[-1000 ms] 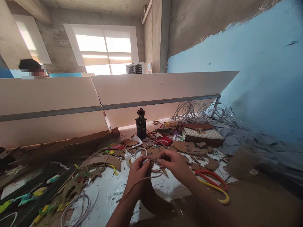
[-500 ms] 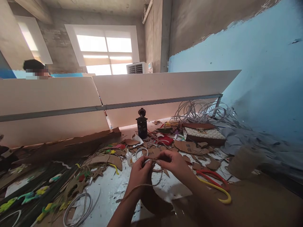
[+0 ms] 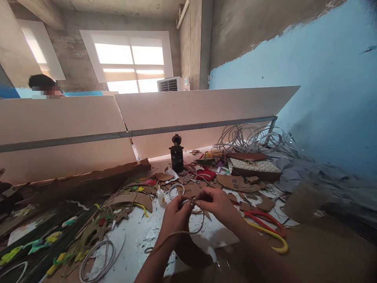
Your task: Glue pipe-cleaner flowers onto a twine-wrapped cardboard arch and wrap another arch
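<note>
In the middle of the head view, my left hand (image 3: 176,215) is closed on the top end of a curved brown cardboard piece (image 3: 191,251), which hangs down below the fingers. A thin brown cord (image 3: 172,234) loops down from the fingertips and crosses my left wrist. My right hand (image 3: 217,204) pinches the cord at the cardboard's top end, its fingertips almost touching those of the left. The exact grip there is partly hidden. Just beyond the left hand stands a small white glue bottle (image 3: 160,196), beside a white ring (image 3: 176,191).
Red and yellow tool handles (image 3: 266,228) lie right of my forearm. Cardboard scraps (image 3: 238,183) cover the table around a black bottle (image 3: 177,158) and a patterned handbag (image 3: 253,167). Coiled white strips (image 3: 98,257) lie front left. A white partition (image 3: 200,106) stands behind; a person (image 3: 44,86) is beyond it.
Both hands stay nearly in place, with the fingertips shifting slightly at the cardboard's top end. The hanging cord loop has moved a little to the right.
</note>
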`<action>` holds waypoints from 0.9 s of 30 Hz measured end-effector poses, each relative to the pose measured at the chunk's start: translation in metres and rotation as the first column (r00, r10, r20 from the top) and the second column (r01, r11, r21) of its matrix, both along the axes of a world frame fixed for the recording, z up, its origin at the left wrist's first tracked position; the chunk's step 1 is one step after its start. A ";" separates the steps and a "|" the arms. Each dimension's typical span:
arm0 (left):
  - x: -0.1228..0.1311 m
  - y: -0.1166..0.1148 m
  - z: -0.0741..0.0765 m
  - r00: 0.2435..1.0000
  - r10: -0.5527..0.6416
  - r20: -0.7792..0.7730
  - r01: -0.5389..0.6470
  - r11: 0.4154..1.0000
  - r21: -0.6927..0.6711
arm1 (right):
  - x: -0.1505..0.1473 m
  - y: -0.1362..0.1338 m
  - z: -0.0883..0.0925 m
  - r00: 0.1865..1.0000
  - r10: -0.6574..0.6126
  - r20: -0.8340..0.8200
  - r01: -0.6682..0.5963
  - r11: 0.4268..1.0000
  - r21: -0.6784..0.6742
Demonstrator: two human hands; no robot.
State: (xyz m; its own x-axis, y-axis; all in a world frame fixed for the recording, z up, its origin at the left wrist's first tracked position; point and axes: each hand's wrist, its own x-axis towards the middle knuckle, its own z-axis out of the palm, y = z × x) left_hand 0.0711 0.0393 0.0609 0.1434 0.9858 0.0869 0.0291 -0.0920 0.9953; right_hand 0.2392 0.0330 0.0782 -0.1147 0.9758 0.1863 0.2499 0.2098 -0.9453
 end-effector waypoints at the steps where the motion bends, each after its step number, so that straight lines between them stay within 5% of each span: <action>1: 0.000 0.000 0.000 1.000 0.006 -0.006 -0.006 1.000 0.000 | 0.000 0.000 0.000 1.000 0.002 -0.008 -0.003 1.000 -0.008; 27: 0.001 0.002 -0.006 1.000 0.001 -0.009 -0.001 1.000 0.006 | 0.005 0.005 -0.003 0.998 0.040 -0.043 -0.042 0.998 -0.054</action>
State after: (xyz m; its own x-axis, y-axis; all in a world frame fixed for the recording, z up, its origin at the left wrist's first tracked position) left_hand 0.0716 0.0411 0.0548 0.1435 0.9854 0.0916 0.0377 -0.0980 0.9945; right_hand 0.2437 0.0380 0.0756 -0.1481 0.9792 0.1385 0.2020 0.1670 -0.9650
